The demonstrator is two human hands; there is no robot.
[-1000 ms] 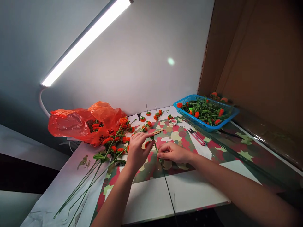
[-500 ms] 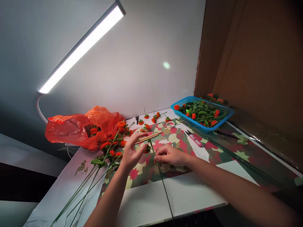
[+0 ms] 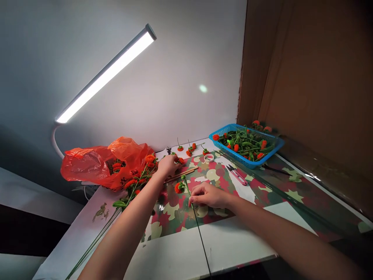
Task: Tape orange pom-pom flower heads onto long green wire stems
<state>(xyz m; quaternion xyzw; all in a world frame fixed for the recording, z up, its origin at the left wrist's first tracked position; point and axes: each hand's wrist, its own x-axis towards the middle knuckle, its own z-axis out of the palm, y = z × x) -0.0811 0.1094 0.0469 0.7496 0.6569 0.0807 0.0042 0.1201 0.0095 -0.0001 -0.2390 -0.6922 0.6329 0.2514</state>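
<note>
My right hand (image 3: 210, 195) pinches a long thin green stem (image 3: 199, 229), which runs down past the table's front edge. At its top are a green bud (image 3: 183, 177) and an orange fluffy flower (image 3: 178, 188) on a short side branch. Farther back, my left hand (image 3: 168, 165) reaches to the small loose flower heads, its fingertips by an orange flower head (image 3: 181, 160). Its fingers are partly hidden, so whether they grip one cannot be told. More short-stemmed flower heads (image 3: 189, 153) lie just beyond it.
Left, an orange plastic bag (image 3: 84, 163) holds flowers, with long-stemmed flowers (image 3: 132, 182) beside it. Wooden sticks (image 3: 190, 170), a white tape roll (image 3: 209, 158) and pink thread snips (image 3: 239, 178) lie on the patterned mat. A blue basket (image 3: 250, 161) of flowers stands back right; a lamp (image 3: 107, 74) hangs above.
My left hand has moved from beside the stem's top, away to the loose flower heads at the back. My right hand keeps its pinch on the stem in nearly the same place.
</note>
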